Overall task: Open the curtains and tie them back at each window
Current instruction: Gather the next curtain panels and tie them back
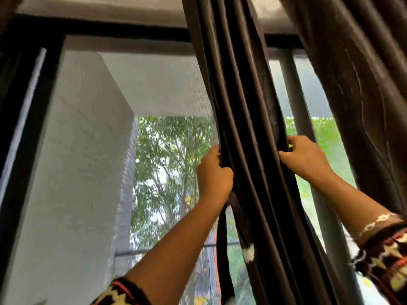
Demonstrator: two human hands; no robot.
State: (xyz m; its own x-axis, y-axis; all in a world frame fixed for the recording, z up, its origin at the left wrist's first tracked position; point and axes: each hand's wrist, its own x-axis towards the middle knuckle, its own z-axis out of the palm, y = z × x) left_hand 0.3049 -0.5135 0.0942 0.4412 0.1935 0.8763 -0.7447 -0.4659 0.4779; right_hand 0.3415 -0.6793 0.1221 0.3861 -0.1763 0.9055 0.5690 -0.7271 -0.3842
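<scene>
While we clasp the bunched dark curtain point(248, 128) at mid-window, our left hand point(213, 175) curls round its left edge and our right hand point(306, 157) grips its right edge. A second curtain point(363, 95) hangs just to the right, covering part of the glass. Behind stands a grey post point(295, 95); a white wall point(83, 150) and trees point(167, 161) show outside.

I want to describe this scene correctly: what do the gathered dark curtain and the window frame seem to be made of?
The gathered dark curtain: woven fabric, probably a smooth synthetic, with a soft sheen; it hangs in long folds that catch light. The window frame: likely metal painted black, matte; straight flat bars, but the blur leaves it open.
</scene>
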